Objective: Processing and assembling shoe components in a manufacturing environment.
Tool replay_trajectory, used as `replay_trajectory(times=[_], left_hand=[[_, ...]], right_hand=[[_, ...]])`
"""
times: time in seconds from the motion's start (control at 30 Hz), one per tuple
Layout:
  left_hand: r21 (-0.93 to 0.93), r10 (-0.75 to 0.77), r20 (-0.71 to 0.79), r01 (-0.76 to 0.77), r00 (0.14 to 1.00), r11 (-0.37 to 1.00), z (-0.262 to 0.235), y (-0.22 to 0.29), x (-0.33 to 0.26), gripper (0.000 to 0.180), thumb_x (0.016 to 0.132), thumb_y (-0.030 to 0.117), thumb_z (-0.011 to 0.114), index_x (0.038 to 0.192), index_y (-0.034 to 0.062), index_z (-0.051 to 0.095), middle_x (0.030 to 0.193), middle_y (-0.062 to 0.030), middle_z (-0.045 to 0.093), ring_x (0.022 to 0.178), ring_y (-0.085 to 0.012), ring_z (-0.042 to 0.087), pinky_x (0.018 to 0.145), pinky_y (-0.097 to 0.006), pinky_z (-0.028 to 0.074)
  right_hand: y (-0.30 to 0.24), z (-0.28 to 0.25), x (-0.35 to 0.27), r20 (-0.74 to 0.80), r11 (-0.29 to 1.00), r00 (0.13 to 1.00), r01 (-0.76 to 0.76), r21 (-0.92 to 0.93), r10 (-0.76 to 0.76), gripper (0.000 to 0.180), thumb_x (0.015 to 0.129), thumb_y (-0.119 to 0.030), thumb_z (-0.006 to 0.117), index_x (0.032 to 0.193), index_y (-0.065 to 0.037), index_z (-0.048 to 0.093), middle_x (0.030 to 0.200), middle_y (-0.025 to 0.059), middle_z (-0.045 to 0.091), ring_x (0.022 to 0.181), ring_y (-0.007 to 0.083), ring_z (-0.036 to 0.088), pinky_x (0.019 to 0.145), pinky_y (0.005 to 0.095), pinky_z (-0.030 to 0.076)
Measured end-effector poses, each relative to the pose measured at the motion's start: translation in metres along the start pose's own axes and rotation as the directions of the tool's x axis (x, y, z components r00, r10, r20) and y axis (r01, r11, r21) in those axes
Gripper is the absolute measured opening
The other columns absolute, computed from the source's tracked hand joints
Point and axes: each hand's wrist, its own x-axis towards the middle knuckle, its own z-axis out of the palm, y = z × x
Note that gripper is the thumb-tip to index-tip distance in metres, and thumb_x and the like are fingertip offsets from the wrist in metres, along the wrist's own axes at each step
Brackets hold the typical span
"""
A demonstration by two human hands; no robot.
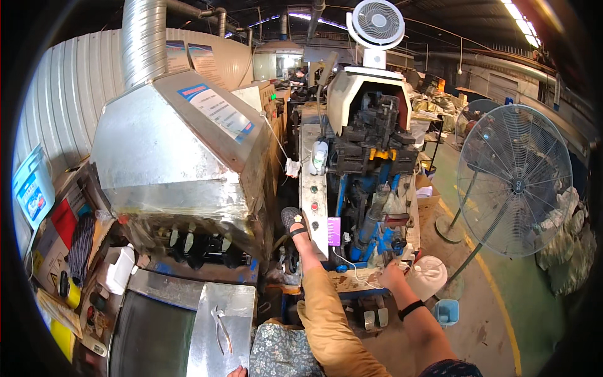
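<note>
Fingertips of left hand [237, 372] barely show at the bottom edge, touching the bare sheet-metal worktop [242, 301] near thin metal pliers [222, 328]; its grip can't be judged. Right hand [392, 275] is extended forward-right onto the worn machine ledge [352, 281], fingers curled, contents unclear. White plastic jug [427, 275] sits just right of it, under the blue-and-black upright machine [370, 157]. Factory floor, pedestal fan [514, 179] far right.
</note>
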Motion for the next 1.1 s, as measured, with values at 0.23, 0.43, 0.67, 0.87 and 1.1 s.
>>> replay_trajectory(times=[0.23, 0.43, 0.67, 0.87, 1.1], left_hand=[[-0.014, 0.01, 0.003, -0.01, 1.0, 1.0, 0.001, -0.003, -0.005, 0.047, 0.091, 0.007, 0.059, 0.138, -0.0031, 0.055, 0.139, -0.0264, 0.056, 0.127, -0.0469, 0.05, 0.111, -0.053, 0.038], [-0.056, -0.012, 0.041, 0.014, 0.999, 0.998, -0.003, 0.002, -0.004, 0.054, 0.092, 0.008, 0.058, 0.143, -0.004, 0.049, 0.145, -0.0265, 0.051, 0.133, -0.0477, 0.046, 0.115, -0.053, 0.036], [-0.061, -0.061, 0.091, 0.066, 0.994, 0.996, -0.005, 0.005, -0.007, 0.059, 0.09, 0.005, 0.056, 0.147, -0.004, 0.045, 0.15, -0.0272, 0.046, 0.139, -0.0472, 0.04, 0.119, -0.051, 0.031], [-0.063, -0.098, 0.151, 0.108, 0.984, 0.992, -0.007, 0.006, -0.004, 0.064, 0.086, 0.001, 0.058, 0.148, -0.0014, 0.045, 0.15, -0.0248, 0.047, 0.139, -0.0465, 0.04, 0.118, -0.051, 0.033], [-0.078, -0.045, 0.049, 0.049, 0.998, 0.996, -0.002, 0.004, -0.003, 0.057, 0.089, -0.001, 0.056, 0.145, -0.0015, 0.049, 0.149, -0.0243, 0.049, 0.136, -0.0464, 0.044, 0.116, -0.051, 0.035]], right_hand=[[0.013, 0.02, 0.02, -0.071, 0.994, 0.994, -0.075, 0.079, 0.081, 0.114, 0.081, -0.039, 0.08, 0.158, 0.008, 0.009, 0.115, 0.0246, 0.069, 0.097, 0.0374, 0.071, 0.082, 0.0411, 0.058], [0.053, 0.049, 0.061, -0.081, 0.815, 0.984, -0.085, 0.573, 0.16, 0.05, 0.081, -0.021, 0.08, 0.118, 0.005, 0.059, 0.085, 0.0178, 0.069, 0.069, 0.0317, 0.067, 0.065, 0.0432, 0.056], [0.035, 0.029, 0.035, -0.081, 0.953, 0.979, -0.158, 0.257, 0.185, 0.05, 0.085, -0.03, 0.072, 0.116, 0.009, 0.066, 0.112, 0.0286, 0.071, 0.104, 0.0428, 0.068, 0.089, 0.0487, 0.055], [0.016, 0.008, 0.009, -0.14, 0.964, 0.981, -0.097, 0.248, 0.135, 0.045, 0.088, -0.026, 0.069, 0.116, 0.009, 0.064, 0.11, 0.0275, 0.071, 0.101, 0.0428, 0.068, 0.087, 0.0503, 0.056], [0.023, 0.017, 0.021, -0.097, 0.947, 0.976, -0.161, 0.276, 0.195, 0.044, 0.089, -0.026, 0.068, 0.117, 0.007, 0.064, 0.111, 0.0268, 0.071, 0.101, 0.0425, 0.069, 0.087, 0.0508, 0.056]])
